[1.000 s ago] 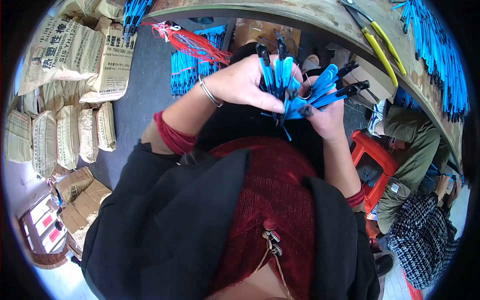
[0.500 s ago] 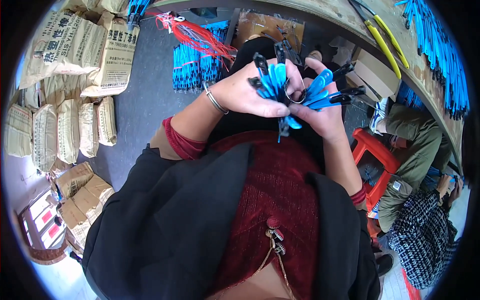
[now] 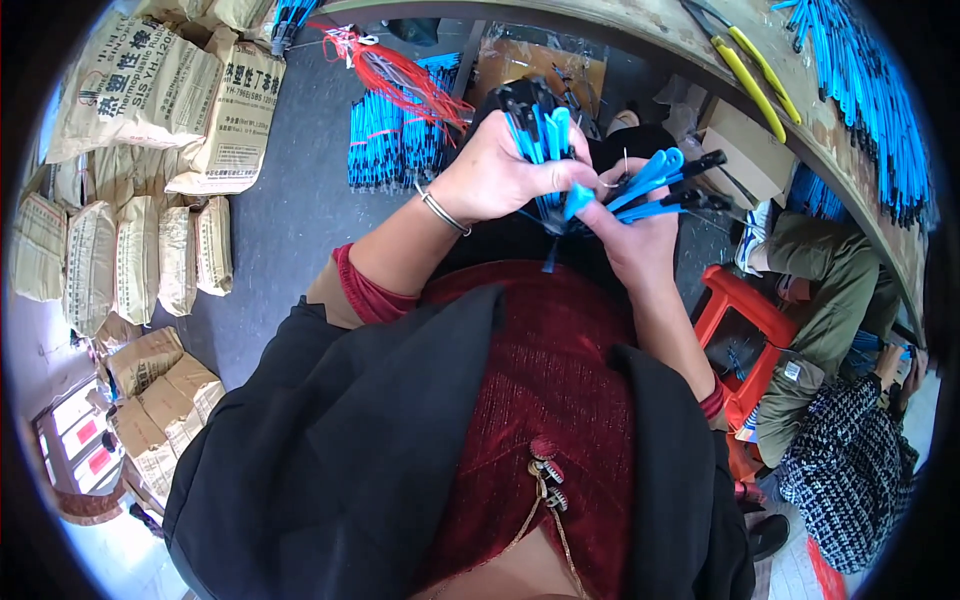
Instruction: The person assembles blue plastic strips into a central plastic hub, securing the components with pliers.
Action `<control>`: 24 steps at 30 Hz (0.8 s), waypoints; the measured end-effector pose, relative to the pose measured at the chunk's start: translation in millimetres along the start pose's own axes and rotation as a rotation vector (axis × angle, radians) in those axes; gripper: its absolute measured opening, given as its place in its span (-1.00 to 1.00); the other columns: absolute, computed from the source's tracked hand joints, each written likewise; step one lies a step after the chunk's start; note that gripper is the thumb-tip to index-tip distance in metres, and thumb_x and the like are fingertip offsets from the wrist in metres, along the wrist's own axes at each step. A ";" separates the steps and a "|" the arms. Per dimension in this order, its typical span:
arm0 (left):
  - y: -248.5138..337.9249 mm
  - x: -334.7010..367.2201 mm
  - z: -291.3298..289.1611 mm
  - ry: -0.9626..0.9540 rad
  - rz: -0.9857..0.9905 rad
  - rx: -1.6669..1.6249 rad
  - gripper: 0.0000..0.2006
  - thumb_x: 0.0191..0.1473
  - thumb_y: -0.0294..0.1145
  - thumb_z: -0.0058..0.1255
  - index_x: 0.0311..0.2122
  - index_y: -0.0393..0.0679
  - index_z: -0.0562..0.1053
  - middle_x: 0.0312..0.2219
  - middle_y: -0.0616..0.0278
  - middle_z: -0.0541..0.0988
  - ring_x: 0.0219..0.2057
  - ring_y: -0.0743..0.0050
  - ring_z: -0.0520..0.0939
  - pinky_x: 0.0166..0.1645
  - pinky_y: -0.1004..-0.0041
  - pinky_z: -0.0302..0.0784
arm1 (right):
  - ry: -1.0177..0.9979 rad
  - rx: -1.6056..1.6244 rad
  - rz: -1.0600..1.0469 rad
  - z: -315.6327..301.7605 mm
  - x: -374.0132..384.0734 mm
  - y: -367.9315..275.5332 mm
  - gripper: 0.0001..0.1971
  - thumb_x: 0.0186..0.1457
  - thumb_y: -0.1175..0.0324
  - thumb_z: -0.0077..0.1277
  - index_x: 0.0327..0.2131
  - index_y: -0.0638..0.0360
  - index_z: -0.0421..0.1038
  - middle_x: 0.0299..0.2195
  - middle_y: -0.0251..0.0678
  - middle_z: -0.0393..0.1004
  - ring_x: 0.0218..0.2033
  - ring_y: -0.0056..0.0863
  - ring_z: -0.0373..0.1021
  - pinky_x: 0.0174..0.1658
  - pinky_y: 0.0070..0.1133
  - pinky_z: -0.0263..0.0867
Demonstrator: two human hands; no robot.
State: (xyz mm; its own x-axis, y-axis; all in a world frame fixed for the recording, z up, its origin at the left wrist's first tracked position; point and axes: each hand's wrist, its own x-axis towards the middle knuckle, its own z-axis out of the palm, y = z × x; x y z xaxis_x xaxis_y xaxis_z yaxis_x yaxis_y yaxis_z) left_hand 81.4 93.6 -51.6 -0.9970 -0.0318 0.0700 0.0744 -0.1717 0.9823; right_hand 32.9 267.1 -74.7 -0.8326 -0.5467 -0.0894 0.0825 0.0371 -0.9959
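My left hand [image 3: 498, 180] is closed round a bunch of blue strips with black ends [image 3: 540, 132], which stick up past its fingers. My right hand [image 3: 645, 240] grips a second bunch of blue strips with black ends [image 3: 655, 178], fanned out to the right. The two thumbs almost meet over a short blue end [image 3: 577, 201] between the bunches. A thin curved wire shows by the right fingers. Most of the fingertips are hidden behind the strips.
Red and white strands [image 3: 395, 85] hang at the upper left, by bundled blue strips [image 3: 395, 135] on the floor. Yellow-handled pliers [image 3: 750, 82] and more blue strips [image 3: 870, 110] lie on the workbench [image 3: 640, 40]. Paper sacks [image 3: 225, 120] line the left. A person sits right, near a red stool [image 3: 745, 320].
My left hand has shifted slightly left and its bunch now stands more upright. The thumbs have come together over a blue end. The right bunch has turned a little.
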 end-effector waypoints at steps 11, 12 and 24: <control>10.8 28.9 -3.1 -0.136 0.043 0.023 -0.73 -0.13 -0.39 0.16 -0.29 -0.23 0.40 -0.34 0.16 0.44 -0.28 0.34 0.47 -0.11 0.40 0.36 | -0.231 0.009 -0.063 -15.9 35.7 3.2 -0.69 -0.28 0.59 0.22 -0.53 0.16 0.22 -0.34 -0.22 0.46 -0.32 -0.54 0.39 -0.27 -0.57 0.32; 15.2 32.6 -8.9 -0.191 0.046 0.072 -0.69 -0.12 -0.35 0.17 -0.26 -0.23 0.41 -0.32 0.16 0.45 -0.26 0.32 0.48 -0.08 0.39 0.36 | -0.232 0.013 -0.076 -19.5 38.6 4.8 -0.69 -0.28 0.59 0.22 -0.53 0.16 0.22 -0.34 -0.22 0.46 -0.32 -0.54 0.39 -0.27 -0.57 0.32; 80.1 282.9 -111.6 0.323 0.418 1.569 -0.79 -0.13 -0.33 0.04 -0.34 -0.17 0.41 -0.48 0.09 0.54 -0.39 0.14 0.54 -0.34 0.27 0.44 | -0.306 0.428 0.064 -37.0 76.2 16.7 -0.69 -0.20 0.52 0.21 -0.28 0.32 0.44 -0.36 -0.35 0.49 -0.40 -0.69 0.36 -0.28 -0.67 0.30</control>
State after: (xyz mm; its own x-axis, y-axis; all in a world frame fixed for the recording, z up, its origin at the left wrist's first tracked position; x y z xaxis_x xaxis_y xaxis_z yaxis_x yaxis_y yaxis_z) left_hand -192.5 -39.0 27.5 -0.8544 -0.0419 0.5180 0.0283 0.9915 0.1268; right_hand -49.3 257.0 -98.7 -0.6258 -0.7761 -0.0778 0.3974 -0.2314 -0.8880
